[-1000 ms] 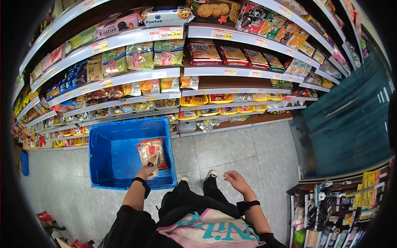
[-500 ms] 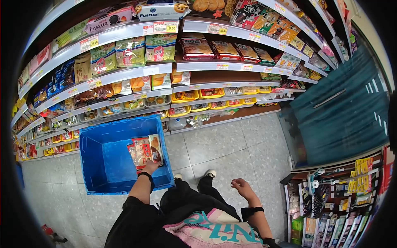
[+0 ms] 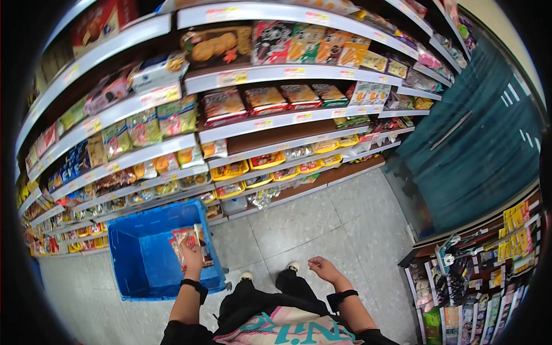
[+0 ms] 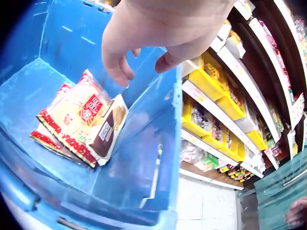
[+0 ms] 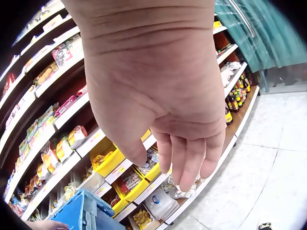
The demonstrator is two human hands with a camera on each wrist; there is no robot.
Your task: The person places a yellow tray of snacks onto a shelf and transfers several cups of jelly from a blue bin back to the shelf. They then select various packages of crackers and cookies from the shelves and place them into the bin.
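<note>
A blue plastic crate (image 3: 127,253) stands on the floor in front of me, to the left. Inside, red-and-cream snack bags (image 4: 72,117) lie overlapping at its right side. A brown-and-white biscuit pack (image 4: 106,133) leans on its edge against them. My left hand (image 3: 191,256) hovers over these packs, palm down, fingers loosely bent, with a gap between thumb and fingertips and nothing held. In the left wrist view the packs lie below and apart from it. Over the floor right of the crate, my right hand (image 3: 325,269) hangs relaxed and holds nothing.
Shop shelves (image 3: 276,123) full of packaged snacks curve across the front, with yellow bins (image 3: 230,171) on the lower levels. A teal curtain (image 3: 460,155) hangs at the right. Another goods rack (image 3: 471,282) stands at the lower right. Grey floor tiles (image 3: 299,224) run below the shelves.
My left hand has let go of the biscuit pack, which stays beside the bags, and has lifted off. The head view has shifted, so the crate sits lower. My right hand stays relaxed.
</note>
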